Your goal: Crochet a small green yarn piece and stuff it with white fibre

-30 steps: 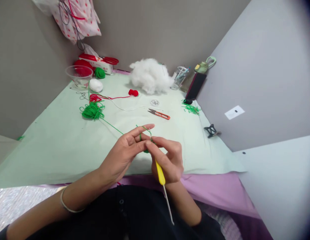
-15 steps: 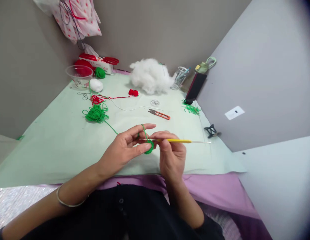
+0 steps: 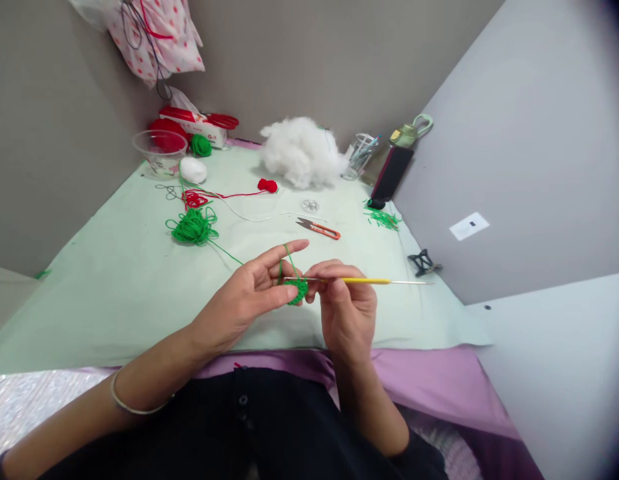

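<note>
A small green crochet piece (image 3: 298,291) is pinched between the thumb and fingers of my left hand (image 3: 249,288). Green yarn loops over that hand's raised index finger and runs back to a loose green yarn bundle (image 3: 193,227) on the table. My right hand (image 3: 348,307) grips a crochet hook (image 3: 364,281) by its yellow handle, held nearly level. The hook's thin metal tip lies at the top edge of the green piece, beside the yarn. Whether the tip sits inside a stitch is too small to tell.
Orange-handled thread snips (image 3: 319,229) lie beyond my hands, near a small round clear container (image 3: 310,205). Farther back are white stuffing (image 3: 303,153), a red crocheted piece (image 3: 268,186) and a clear plastic tub (image 3: 159,152). A phone (image 3: 392,173) leans at right by green yarn scraps (image 3: 384,219).
My right hand and the hook have shifted slightly right, away from my left hand. The left index finger has lifted a little, and more of the green piece shows.
</note>
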A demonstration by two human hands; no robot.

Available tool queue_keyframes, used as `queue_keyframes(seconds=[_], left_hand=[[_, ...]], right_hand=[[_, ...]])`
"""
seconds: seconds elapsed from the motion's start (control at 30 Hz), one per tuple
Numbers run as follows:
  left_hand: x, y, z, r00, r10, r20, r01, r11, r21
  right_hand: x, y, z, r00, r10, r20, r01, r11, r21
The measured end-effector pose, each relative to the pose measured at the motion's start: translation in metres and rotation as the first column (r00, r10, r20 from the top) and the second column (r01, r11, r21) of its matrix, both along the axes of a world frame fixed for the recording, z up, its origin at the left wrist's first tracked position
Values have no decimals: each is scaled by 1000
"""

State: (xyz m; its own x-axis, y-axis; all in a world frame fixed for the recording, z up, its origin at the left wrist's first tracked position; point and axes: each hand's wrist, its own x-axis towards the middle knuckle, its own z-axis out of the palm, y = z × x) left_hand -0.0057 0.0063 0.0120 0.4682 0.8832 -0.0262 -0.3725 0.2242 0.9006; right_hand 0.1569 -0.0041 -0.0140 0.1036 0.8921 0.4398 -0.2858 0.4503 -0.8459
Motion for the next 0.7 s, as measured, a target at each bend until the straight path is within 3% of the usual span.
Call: queue_keyframes(seconds=[0.13, 0.23, 0.37, 0.47, 0.6, 0.7], left_hand=[[-4, 5, -2, 989, -107, 102, 114, 991, -67], [-7, 7, -4, 982, -140, 125, 145, 989, -30], [-5, 1, -4, 993, 32, -115, -13, 986, 166], [0, -5, -3, 938, 199, -284, -86, 927, 365], [1, -7, -5, 903, 298, -310, -120, 867, 484], [-1, -7, -8, 882, 362, -303, -137, 811, 569]], right_hand=[[6, 2, 5, 998, 11, -59, -16, 997, -81], [10, 5, 7, 992, 54, -116, -72, 985, -156], [7, 5, 3, 991, 62, -119, -81, 984, -160], [2, 2, -1, 1000, 6, 27, -4, 998, -59], [3, -2, -4, 990, -44, 131, 39, 998, 42], [5, -2, -4, 993, 5, 119, -11, 999, 47]])
